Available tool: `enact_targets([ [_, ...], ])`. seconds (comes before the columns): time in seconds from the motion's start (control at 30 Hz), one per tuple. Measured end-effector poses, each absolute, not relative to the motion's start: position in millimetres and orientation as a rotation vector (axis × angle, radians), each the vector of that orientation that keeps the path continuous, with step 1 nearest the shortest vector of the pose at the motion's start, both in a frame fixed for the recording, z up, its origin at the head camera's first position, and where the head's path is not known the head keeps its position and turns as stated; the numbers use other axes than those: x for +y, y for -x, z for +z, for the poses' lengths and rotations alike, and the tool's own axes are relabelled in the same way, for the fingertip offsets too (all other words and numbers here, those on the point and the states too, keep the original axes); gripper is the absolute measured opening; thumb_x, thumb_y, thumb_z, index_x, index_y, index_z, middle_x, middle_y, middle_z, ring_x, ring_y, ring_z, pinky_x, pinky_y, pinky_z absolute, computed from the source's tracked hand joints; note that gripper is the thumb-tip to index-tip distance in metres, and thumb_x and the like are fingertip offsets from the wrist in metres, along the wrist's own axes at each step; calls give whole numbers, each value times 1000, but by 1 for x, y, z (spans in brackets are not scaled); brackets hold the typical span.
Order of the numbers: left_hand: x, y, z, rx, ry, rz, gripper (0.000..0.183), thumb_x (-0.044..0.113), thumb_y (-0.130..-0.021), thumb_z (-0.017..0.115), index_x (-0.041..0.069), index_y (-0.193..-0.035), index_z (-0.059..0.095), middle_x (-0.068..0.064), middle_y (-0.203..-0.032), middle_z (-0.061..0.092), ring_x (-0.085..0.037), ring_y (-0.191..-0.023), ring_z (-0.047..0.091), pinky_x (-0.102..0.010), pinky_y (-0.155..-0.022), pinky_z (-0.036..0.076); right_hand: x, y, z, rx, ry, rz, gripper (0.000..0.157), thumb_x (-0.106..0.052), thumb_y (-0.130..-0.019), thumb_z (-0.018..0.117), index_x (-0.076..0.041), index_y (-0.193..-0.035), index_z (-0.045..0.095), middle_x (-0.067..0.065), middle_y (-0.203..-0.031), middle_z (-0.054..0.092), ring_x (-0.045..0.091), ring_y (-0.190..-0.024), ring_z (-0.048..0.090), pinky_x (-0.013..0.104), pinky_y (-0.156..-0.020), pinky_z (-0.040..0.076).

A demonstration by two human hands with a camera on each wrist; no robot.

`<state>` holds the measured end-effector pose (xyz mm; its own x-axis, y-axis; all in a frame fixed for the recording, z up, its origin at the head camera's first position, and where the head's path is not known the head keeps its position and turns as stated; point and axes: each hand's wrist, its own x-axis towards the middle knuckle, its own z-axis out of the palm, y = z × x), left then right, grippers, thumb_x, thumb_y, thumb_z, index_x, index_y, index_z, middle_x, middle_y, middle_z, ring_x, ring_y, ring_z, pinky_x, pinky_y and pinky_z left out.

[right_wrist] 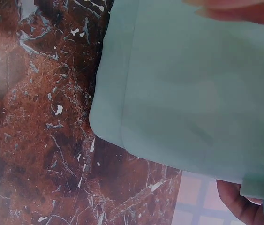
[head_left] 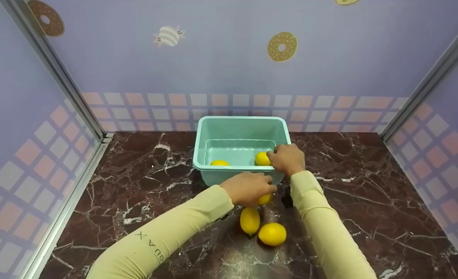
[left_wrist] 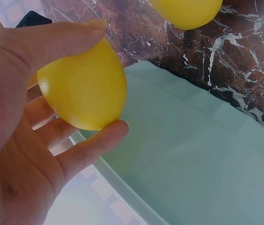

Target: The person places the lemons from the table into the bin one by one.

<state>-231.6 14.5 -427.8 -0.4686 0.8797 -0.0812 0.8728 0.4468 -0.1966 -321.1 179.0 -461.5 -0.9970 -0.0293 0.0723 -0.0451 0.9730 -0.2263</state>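
Note:
A lemon (left_wrist: pixel 87 91) is pinched between the thumb and fingers of my left hand (head_left: pixel 248 188), just in front of the green plastic bin (head_left: pixel 213 175). My right hand (head_left: pixel 289 159) grips the bin's rim near the front right corner. In the right wrist view, its fingers (right_wrist: pixel 237 202) curl below the rim on the outside. Inside the bin, one lemon (head_left: pixel 262 159) lies beside the right thumb and another lemon (head_left: pixel 220 163) shows above the front rim at the left. On the table lie an upright-pointing lemon (head_left: pixel 249 221) and a sideways lemon (head_left: pixel 272 234).
The bin stands on a dark red marble-patterned table (head_left: pixel 155 232), close to the back wall (head_left: pixel 221 73). Side walls with metal frame strips (head_left: pixel 73 193) bound the table at left and right.

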Motion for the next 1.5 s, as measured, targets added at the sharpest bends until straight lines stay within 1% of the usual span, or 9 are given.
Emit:
enact_targets([
  [0.13,14,232,-425,-2640,1605,330,34,22,-79,66,22,-112,59,1,-104,59,-17,-88,57,-31,-77,52,179,321,-461,-3044,-59,352,44,-48,-85,42,-13,-73,66,11,-83,66,33,-83,59,49,-68,48],
  [0.33,13,233,-422,-2618,1618,321,30,22,-80,64,21,-109,58,1,-102,59,-16,-88,57,-30,-78,51,180,321,-461,-3048,-59,350,44,-47,-85,42,-13,-67,64,11,-78,65,33,-79,59,48,-64,47],
  [0.53,13,234,-418,-2637,1632,308,31,21,-79,65,20,-109,58,0,-104,58,-15,-89,56,-30,-79,51,179,321,-462,-3045,-60,338,45,-47,-86,42,-12,-71,65,12,-80,65,33,-80,59,49,-65,47],
  [0.77,11,234,-413,-2668,1619,299,36,18,-77,68,21,-111,56,1,-104,56,-15,-89,55,-31,-75,51,180,322,-462,-3048,-61,339,45,-47,-85,42,-11,-76,67,14,-85,66,35,-84,59,50,-67,48],
  [0.97,10,233,-410,-2670,1608,311,36,17,-76,67,20,-110,56,1,-103,55,-15,-88,55,-32,-73,52,180,322,-462,-3052,-54,337,45,-47,-85,42,-11,-74,67,14,-87,66,35,-85,59,51,-68,48],
  [1.3,10,233,-408,-2645,1588,329,35,19,-78,65,22,-111,56,1,-105,58,-16,-89,57,-32,-73,52,180,321,-462,-3054,-44,375,43,-47,-85,43,-13,-64,61,10,-74,63,30,-72,57,43,-59,44],
  [1.5,9,233,-405,-2623,1589,328,34,20,-78,66,22,-111,57,1,-105,59,-16,-90,57,-32,-73,52,181,322,-463,-3060,-54,355,44,-47,-86,42,-13,-64,60,10,-75,62,30,-74,56,43,-60,44],
])
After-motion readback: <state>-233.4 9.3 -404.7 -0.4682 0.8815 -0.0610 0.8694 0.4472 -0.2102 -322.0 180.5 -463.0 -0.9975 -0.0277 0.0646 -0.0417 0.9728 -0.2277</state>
